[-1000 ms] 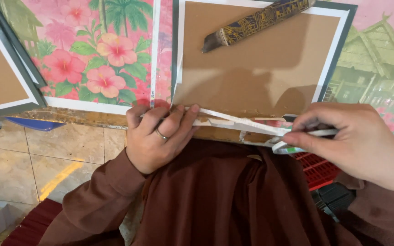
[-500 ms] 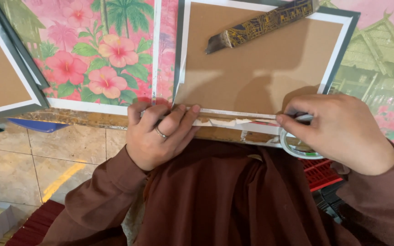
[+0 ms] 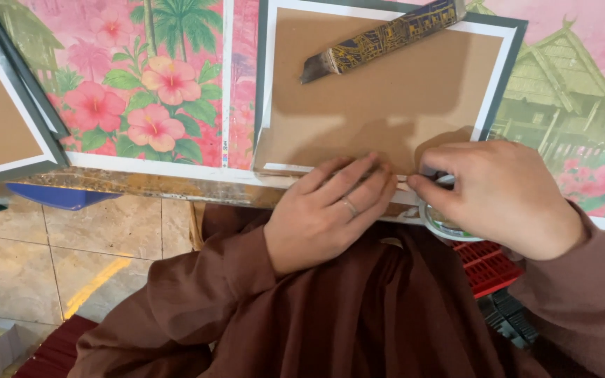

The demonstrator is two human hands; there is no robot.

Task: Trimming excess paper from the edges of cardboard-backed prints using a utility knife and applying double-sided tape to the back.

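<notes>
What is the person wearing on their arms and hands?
Both arms are covered by long, loose, dark reddish-brown sleeves that reach the wrists. The left hand is bare except for a thin silver-coloured ring on one finger. The right hand is bare, with no ring or glove showing.

Your right hand (image 3: 502, 196) moves in along the near edge of the picture frame (image 3: 386, 91), closing the gap until its fingertips nearly meet your left hand (image 3: 330, 210), and the stretched tape strip between them disappears.
</notes>
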